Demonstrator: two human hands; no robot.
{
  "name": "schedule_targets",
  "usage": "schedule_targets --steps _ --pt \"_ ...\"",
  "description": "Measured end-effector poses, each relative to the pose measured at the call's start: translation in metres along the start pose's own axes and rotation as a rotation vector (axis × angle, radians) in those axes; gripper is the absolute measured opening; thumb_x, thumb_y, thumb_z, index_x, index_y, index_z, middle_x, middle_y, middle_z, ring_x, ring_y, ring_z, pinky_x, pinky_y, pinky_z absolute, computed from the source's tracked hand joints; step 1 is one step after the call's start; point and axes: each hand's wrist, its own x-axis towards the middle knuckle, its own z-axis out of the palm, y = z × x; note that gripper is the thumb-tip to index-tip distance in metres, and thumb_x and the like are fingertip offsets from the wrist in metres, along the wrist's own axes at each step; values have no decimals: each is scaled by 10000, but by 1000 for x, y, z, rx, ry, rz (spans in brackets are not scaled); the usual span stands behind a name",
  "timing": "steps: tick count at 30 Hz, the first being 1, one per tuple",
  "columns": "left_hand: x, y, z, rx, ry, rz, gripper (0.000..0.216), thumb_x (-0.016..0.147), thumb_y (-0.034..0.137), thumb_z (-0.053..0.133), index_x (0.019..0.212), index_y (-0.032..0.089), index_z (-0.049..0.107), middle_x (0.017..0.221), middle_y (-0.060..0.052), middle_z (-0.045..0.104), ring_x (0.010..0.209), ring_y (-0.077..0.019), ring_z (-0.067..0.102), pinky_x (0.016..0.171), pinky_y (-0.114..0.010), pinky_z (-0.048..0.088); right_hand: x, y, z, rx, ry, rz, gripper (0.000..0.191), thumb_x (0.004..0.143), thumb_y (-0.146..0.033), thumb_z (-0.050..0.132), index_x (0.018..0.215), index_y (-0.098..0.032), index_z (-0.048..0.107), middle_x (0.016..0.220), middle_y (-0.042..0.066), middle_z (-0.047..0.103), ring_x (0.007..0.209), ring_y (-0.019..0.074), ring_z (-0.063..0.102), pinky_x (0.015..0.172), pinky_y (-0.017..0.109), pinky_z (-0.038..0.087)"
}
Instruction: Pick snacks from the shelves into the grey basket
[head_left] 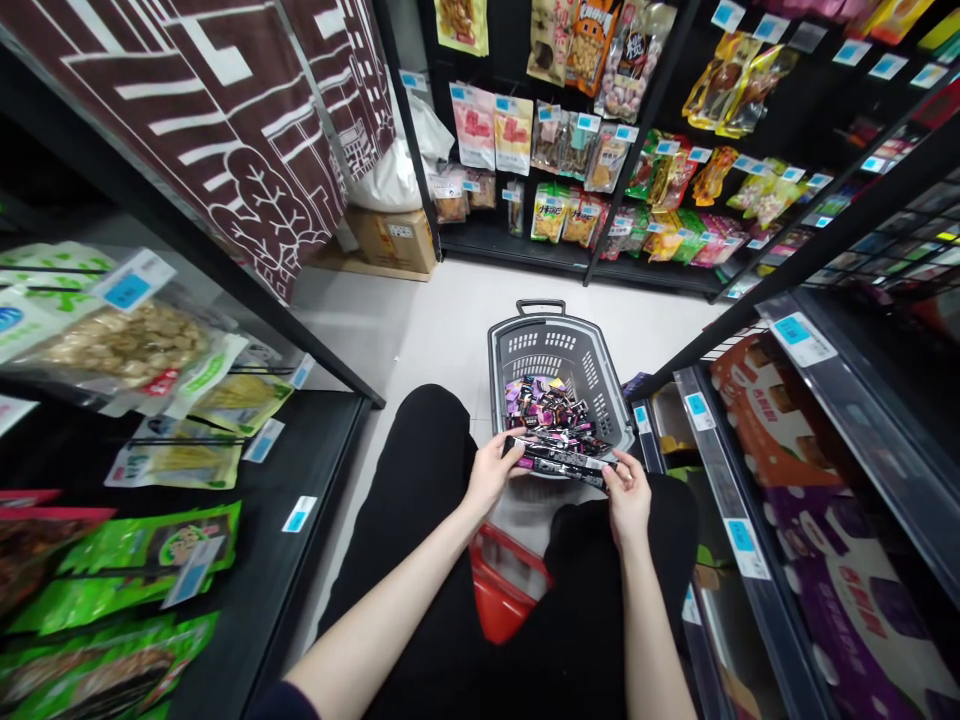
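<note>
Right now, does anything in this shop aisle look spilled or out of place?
Nothing looks spilled or damaged. Small shiny packets lie jumbled, but inside the grey plastic basket. Mild oddity: a white plastic bag slumped above a brown cardboard box, beside the black display rack, seemingly stored rather than displayed.

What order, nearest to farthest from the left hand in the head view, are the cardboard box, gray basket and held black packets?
1. Held black packets: touching the left hand, spanning across to the right hand.
2. Gray basket: just ahead of and below the hands.
3. Cardboard box: farther ahead, to the left.
</note>
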Motion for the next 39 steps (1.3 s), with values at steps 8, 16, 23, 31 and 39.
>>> schedule_targets --steps 8,16,23,31,39 --pt "-4 -3 5 8 -71 -60 430 651 443 703 915 111 636 833 -67 696 707 -185 665 656 -324 569 -1 0 2 -107 17 23 292 646 -394 713 805 -162 633 761 35 642 737 183 588 689 318 470" --pt "-6 8 1 116 -405 -278 394 519 287 808 844 121 660 590 2 654 494 -115 590 513 -231 490 6 -2 -7 -64 6 32 363 693 -403 657 971 -173 618 944 64 654 824 202 600 713 319 475" --pt "-25 -3 14 262 -685 -503 315 626 335 729 865 138 669 747 -54 710 563 -154 638 508 -235 485 -5 -14 7 -75 -342 194 322 652 -366 697 940 -228 654 698 -15 630 579 154 543 516 259 431" --pt "-29 1 15 126 -799 -632 320 594 239 772 874 124 669 865 -81 706 753 -207 678 634 -298 545 -4 -19 5 59 -376 270 291 699 -461 636 770 -180 670 512 -41 509 461 108 426 461 228 322" --pt "-29 3 4 -65 -1116 -831 904 571 85 769 1329 328 341 1205 -103 581 992 -287 631 730 -393 533 -1 -22 -5 240 -245 403 288 622 -417 726 751 -170 652 514 -47 492 455 89 400 442 212 302"
